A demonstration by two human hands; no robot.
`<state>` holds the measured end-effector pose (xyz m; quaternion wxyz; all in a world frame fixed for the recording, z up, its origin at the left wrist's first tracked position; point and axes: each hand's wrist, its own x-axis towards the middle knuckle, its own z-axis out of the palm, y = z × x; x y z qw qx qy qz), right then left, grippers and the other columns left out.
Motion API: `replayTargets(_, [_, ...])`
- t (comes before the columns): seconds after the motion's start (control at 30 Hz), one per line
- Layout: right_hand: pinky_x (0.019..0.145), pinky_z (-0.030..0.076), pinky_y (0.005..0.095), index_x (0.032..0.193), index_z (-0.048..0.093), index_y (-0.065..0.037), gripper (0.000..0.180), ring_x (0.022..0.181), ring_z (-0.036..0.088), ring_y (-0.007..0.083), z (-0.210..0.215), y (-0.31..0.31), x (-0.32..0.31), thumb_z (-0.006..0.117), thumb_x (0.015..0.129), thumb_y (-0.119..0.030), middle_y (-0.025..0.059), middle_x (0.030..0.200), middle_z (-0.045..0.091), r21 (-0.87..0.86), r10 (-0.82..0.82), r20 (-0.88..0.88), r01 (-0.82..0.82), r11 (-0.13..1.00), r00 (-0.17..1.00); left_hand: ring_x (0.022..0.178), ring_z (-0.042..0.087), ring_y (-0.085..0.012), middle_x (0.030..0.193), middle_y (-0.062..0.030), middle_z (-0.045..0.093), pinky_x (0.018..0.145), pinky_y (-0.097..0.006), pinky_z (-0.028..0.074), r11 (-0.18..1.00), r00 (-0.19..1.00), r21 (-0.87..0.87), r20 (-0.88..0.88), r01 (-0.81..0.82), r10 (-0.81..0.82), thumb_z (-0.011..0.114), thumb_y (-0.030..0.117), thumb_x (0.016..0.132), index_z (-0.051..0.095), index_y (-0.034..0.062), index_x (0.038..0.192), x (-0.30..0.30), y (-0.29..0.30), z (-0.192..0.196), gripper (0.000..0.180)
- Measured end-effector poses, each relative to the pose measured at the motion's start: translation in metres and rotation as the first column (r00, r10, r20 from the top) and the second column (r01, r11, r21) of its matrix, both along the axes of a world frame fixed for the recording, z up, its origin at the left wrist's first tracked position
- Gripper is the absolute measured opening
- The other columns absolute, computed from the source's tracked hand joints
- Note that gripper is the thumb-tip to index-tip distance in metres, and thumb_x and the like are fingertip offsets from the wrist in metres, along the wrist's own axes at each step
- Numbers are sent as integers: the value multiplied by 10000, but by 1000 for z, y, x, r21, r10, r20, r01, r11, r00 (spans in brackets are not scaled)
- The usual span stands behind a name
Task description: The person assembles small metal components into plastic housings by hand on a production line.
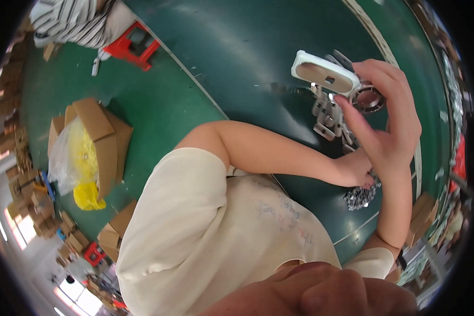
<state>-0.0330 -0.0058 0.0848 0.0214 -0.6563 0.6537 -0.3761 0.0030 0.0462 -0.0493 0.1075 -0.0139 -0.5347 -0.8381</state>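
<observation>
Head view: the right hand (389, 121) is raised above a dark green worktop (247, 58), its grip closed on a white, flat-faced plastic part (325, 73) with a round metal ring (367, 97) at the end nearest the palm; the thumb lies along the part's underside and the fingers curl over the ring. Just below that grip, a cluster of small grey metal pieces (326, 118) lies on the worktop. The left hand (355, 168) reaches across the body and rests low on the worktop, beneath the right wrist, fingers bent over a heap of small shiny metal bits (361, 196); whether that grip holds any of them cannot be told.

Far to the left of both hands, on the green floor (158, 105), an open cardboard box (97, 142) holds a clear plastic bag (71, 158) with yellow material (87, 174) inside. More small cardboard boxes (26, 195) are stacked along the left rim, and another carton (116, 231) sits by the person's cream sleeve. A red stool (131, 46) stands at upper left, beside another person in a striped top (79, 21).

The worktop's near edge runs diagonally from upper left toward the left elbow. Above and left of the raised grip the worktop is bare green; a pale stripe (376, 37) crosses it at upper right.
</observation>
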Motion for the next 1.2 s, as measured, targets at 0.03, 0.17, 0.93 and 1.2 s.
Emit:
replayTargets(0.03, [610, 457, 210, 1034, 577, 7, 416, 785, 554, 141, 3, 11, -3, 725, 648, 55, 126, 1015, 585, 1, -40, -15, 40, 999, 999, 621, 605, -218, 806, -118, 575, 579, -310, 512, 980, 977, -116, -157, -162, 143, 583, -89, 680, 510, -41, 961, 2, -2, 7, 295])
replayTargets(0.17, [631, 460, 229, 1063, 568, 25, 424, 813, 547, 177, 23, 69, -7, 673, 654, 70, 152, 1004, 573, -93, -154, -140, 142, 986, 978, 759, 612, -229, 794, -113, 593, 675, -354, 484, 977, 988, -153, 44, 150, -145, 614, 52, 720, 556, -19, 937, 5, -8, 25, 235])
replayTargets(0.93, [552, 440, 187, 1097, 534, 13, 300, 615, 513, 57, -7, 483, 96, 625, 844, -122, 34, 803, 560, -296, -790, 572, 842, -451, -221, 849, 651, -267, 979, -199, 610, 754, -281, 548, 965, 914, -111, 363, 238, -183, 535, -58, 845, 498, -77, 1102, -2, -4, 44, 260])
replayTargets(1.2, [520, 415, 195, 1087, 541, 0, 376, 601, 511, 61, 2, 573, 6, 654, 831, -251, 49, 828, 614, -354, -758, 642, 833, -425, -114, 823, 658, -239, 958, -174, 626, 719, -266, 559, 962, 919, -63, 317, 266, -233, 569, -28, 839, 502, -65, 1105, 4, -5, 39, 277])
